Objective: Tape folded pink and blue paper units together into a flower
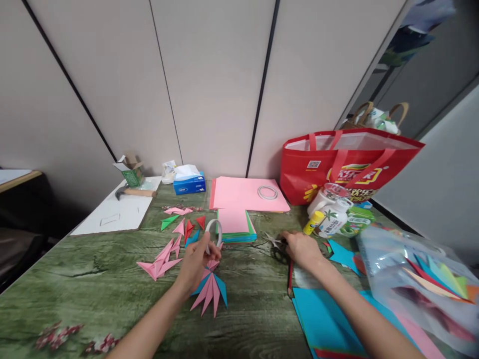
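Observation:
My left hand grips a roll of white tape, its ring standing upright above the fingers. Just below that hand lies a folded-paper piece with pink and blue points fanned out on the table. My right hand has its fingers closed at the dark handles of a pair of scissors, whose blades point left. Beneath the right hand a thin red pencil-like stick lies on the table. Several folded pink pieces lie to the left of my left hand, with red, green and blue ones near them.
A stack of coloured paper lies in the middle, behind it pink sheets with a ring on top. On the right are a red bag, a glue stick, blue paper and a plastic bag. Left: a hammer, tissue box.

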The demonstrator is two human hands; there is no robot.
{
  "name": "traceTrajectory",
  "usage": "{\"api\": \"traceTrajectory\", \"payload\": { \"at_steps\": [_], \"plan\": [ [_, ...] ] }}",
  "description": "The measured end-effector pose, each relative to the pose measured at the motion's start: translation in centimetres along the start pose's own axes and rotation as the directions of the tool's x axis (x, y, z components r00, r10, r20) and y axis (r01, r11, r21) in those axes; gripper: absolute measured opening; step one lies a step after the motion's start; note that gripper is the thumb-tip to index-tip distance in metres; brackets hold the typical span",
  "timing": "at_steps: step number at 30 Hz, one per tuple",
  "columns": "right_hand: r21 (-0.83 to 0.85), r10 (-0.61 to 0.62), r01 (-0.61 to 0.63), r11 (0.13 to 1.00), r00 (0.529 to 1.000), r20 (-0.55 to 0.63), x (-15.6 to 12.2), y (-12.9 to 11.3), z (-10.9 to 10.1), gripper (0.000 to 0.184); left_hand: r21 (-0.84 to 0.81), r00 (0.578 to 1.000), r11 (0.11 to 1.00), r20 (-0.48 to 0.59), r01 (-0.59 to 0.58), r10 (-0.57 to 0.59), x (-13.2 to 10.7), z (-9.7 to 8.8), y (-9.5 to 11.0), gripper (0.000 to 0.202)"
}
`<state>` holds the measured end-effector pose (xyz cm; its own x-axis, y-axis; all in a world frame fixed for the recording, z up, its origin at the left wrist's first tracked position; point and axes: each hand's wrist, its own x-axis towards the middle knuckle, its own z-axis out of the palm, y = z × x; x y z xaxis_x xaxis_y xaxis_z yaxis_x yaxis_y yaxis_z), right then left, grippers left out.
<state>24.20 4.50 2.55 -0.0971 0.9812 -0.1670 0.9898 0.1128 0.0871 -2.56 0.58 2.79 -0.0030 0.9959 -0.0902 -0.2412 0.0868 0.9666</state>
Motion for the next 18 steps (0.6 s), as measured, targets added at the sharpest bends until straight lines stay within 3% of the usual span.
{"api": "traceTrajectory", "payload": {
  "at_steps": [3, 5, 8, 10, 12, 14, 16, 18],
  "plan": [
    [0.14, 0.021, -0.003, 0.99, 0.992, -0.125, 0.0, 0.8, -0.3, 0.03, 0.031, 0.999, 0.999, 0.033, 0.018, -0.019, -0.1, 0.0, -0.5, 0.047],
    [0.417, 0.003, 0.134, 0.899, 0.95, -0.312, 0.0, 0.9, -0.5, 0.029, 0.06, 0.996, 0.998, 0.085, 0.021, -0.027, -0.3, 0.1, -0.6, 0.044],
    [0.757, 0.073, 0.422, 0.499, 0.85, -0.522, 0.0, -0.2, -1.2, 0.038, 0.132, 0.981, 0.991, 0.19, 0.001, -0.026, -0.5, 0.4, -0.3, 0.031],
    [0.859, 0.081, 0.48, 0.177, 0.863, -0.498, -0.2, -1.5, -2.1, 0.05, 0.157, 0.975, 0.987, 0.221, -0.035, -0.001, -0.5, 0.5, 0.1, 0.023],
    [0.912, -0.019, 0.394, -0.113, 0.917, -0.398, -0.5, -2.9, -3.1, 0.064, 0.113, 0.979, 0.991, 0.199, -0.067, 0.043, -0.2, 0.7, 0.6, 0.02],
    [0.899, -0.101, 0.273, -0.343, 0.941, -0.324, -0.7, -4.1, -3.9, 0.059, 0.024, 0.986, 0.998, 0.155, -0.06, 0.056, 0.2, 0.7, 1.1, 0.022],
    [0.857, -0.134, 0.171, -0.486, 0.955, -0.266, -1.0, -5.1, -4.1, 0.043, -0.061, 0.993, 0.998, 0.115, -0.023, 0.03, 0.6, 0.7, 1.6, 0.025],
    [0.814, -0.119, 0.103, -0.572, 0.971, -0.207, -1.3, -6.2, -3.6, 0.035, -0.103, 0.996, 0.995, 0.084, 0.007, 0.002, 0.9, 0.5, 1.9, 0.028]
  ]
}}
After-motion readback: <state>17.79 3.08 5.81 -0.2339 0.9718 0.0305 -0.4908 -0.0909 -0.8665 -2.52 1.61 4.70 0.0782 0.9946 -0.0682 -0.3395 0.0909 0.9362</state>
